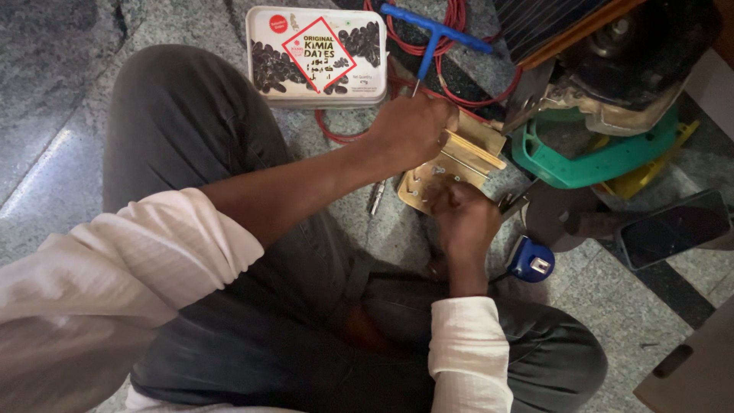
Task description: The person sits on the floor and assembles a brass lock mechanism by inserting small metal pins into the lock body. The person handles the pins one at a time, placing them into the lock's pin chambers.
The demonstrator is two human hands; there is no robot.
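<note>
The person sits cross-legged on the stone floor (pixel 46 99), and the work in hand looks like fastening or loosening something on a small tan plate (pixel 451 164) that lies on the floor just in front of the knees. The left hand (pixel 409 126) is closed around the lower shaft of a blue T-handle driver (pixel 428 38), whose crossbar sits up near the red cable (pixel 459 53); the driver's long axis runs steeply from that crossbar down and toward the person, its tip hidden under the fist, so I cannot tell whether it is seated in a screw. The right hand (pixel 462 218) is curled, fingers together, pressing on the near edge of the plate, seemingly steadying it. The plate's long side runs diagonally, from near the right hand up and away toward the green plastic housing (pixel 596 160). By my judgement, the next move calls for a firm hold on the plate and the driver kept straight over its fastener while turning. A white lidded box (pixel 317 53) lies beyond the left hand, a blue tape measure (pixel 531 260) just beside the right wrist, and a dark phone (pixel 673 226) farther right.
</note>
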